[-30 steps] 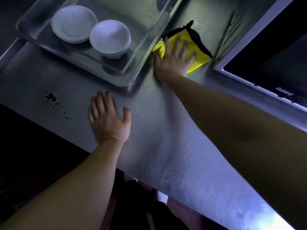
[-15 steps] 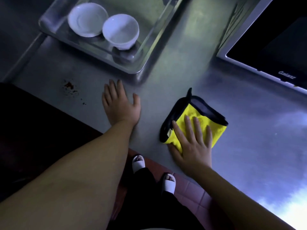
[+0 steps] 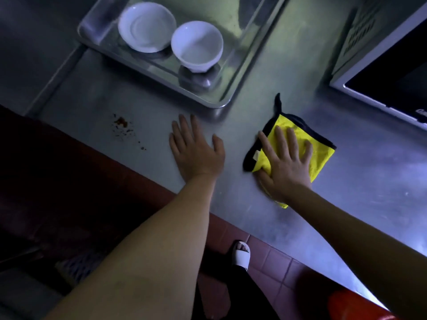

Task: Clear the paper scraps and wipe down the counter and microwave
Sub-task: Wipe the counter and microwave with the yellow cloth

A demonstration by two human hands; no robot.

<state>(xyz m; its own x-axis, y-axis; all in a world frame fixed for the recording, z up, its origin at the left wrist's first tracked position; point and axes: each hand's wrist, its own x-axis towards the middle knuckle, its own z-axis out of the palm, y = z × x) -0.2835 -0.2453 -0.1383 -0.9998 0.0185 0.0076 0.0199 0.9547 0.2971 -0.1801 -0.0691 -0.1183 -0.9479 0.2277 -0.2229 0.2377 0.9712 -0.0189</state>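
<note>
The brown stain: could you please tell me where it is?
In the head view, the brown stain lies on the counter near its front edge, left of the left hand and in front of the metal tray.

The left hand [image 3: 196, 153] and right hand [image 3: 286, 167] lie flat (fingers straight), arms extended.

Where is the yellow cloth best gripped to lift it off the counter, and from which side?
Probably the black loop at the far corner of the yellow cloth, pinched from above on the tray side. The cloth lies folded flat on the counter under the right hand, so its edges offer little purchase, while the loop sticks out free of the hand.
</note>
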